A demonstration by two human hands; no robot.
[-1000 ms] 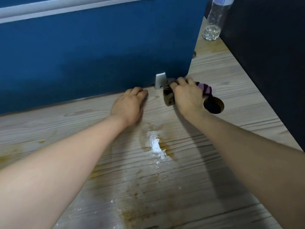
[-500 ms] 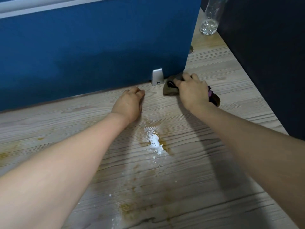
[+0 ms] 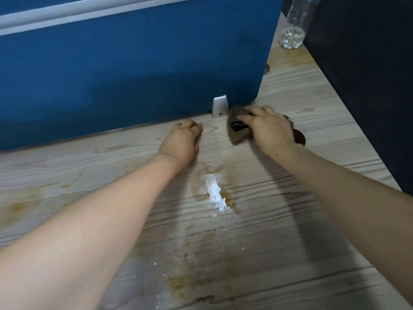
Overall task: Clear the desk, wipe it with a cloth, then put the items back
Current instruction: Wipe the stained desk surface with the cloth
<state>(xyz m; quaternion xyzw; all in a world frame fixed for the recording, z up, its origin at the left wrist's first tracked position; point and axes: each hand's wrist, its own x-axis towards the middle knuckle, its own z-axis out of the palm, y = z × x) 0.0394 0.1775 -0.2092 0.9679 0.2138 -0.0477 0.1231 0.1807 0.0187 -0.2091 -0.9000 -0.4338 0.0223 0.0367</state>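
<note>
Step in hand: wiping, judging by a desk bare of items but for the bottle, and a cloth pressed at the back edge.
Desk (image 3: 67,166): pale wood-grain top, yellow-brown smears at far left.
Left hand (image 3: 180,145): fingers curled under, holding nothing, knuckles resting on the desk just before the blue partition (image 3: 134,70); it looks like a brace.
Wet patch (image 3: 215,194): glossy, brown-edged, between the forearms, near the wrists.
Bracket (image 3: 220,106): small metal foot of the partition, just left of the cloth.
Cloth (image 3: 237,128): dark, bunched, flat on the desk.
Right hand (image 3: 269,128): fingers curled over the cloth, gripping it.
Bottle (image 3: 295,30): clear plastic, far right corner.
Next move: likely drawing the cloth back toward the wet patch, with firm downward pressure.
</note>
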